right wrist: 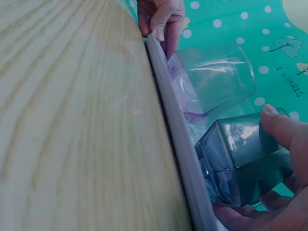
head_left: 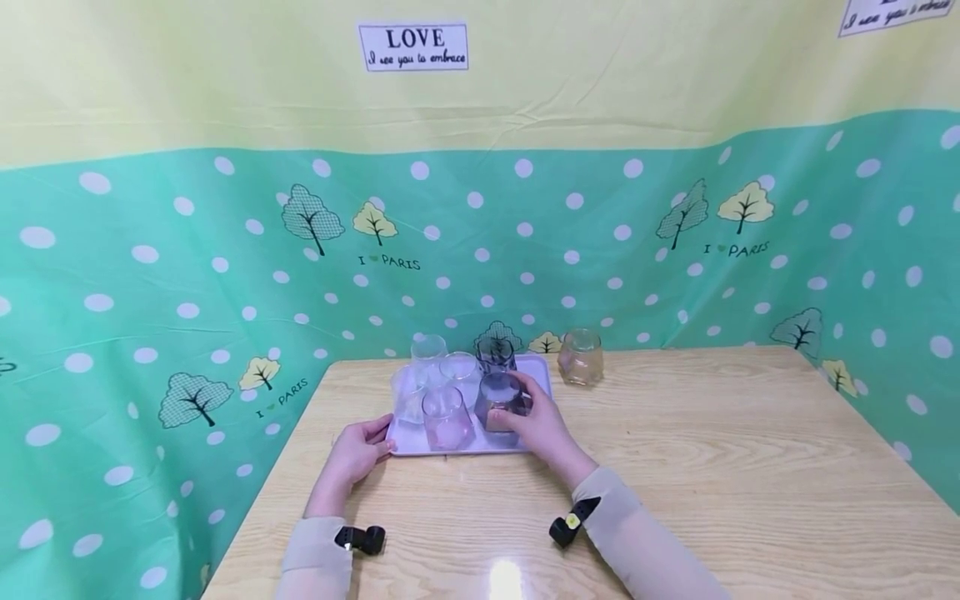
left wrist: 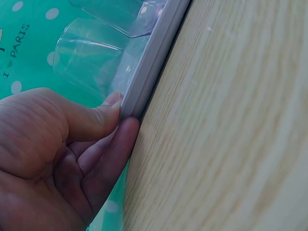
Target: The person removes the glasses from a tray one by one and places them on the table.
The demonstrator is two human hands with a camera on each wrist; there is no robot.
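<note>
A pale lilac tray (head_left: 420,451) lies on the table, bearing several drinking glasses. My left hand (head_left: 358,450) pinches its front left corner, thumb (left wrist: 107,117) at the rim. In my right hand (head_left: 542,421) is a dark blue-grey glass (right wrist: 240,149), thumb on one side and fingers round the other. That glass is over the tray's front right part; whether its base touches the tray I cannot tell. Beside it stands a pinkish clear glass (head_left: 447,419). A clear glass (left wrist: 89,55) is near my left hand, and another dark glass (head_left: 496,355) stands behind the held one.
An amber glass (head_left: 581,358) stands on the wooden table (head_left: 712,442), right of the tray and near the back edge. Behind the table hangs a green and yellow curtain (head_left: 420,208) with dots and trees. More clear glasses (head_left: 428,350) stand at the tray's back left.
</note>
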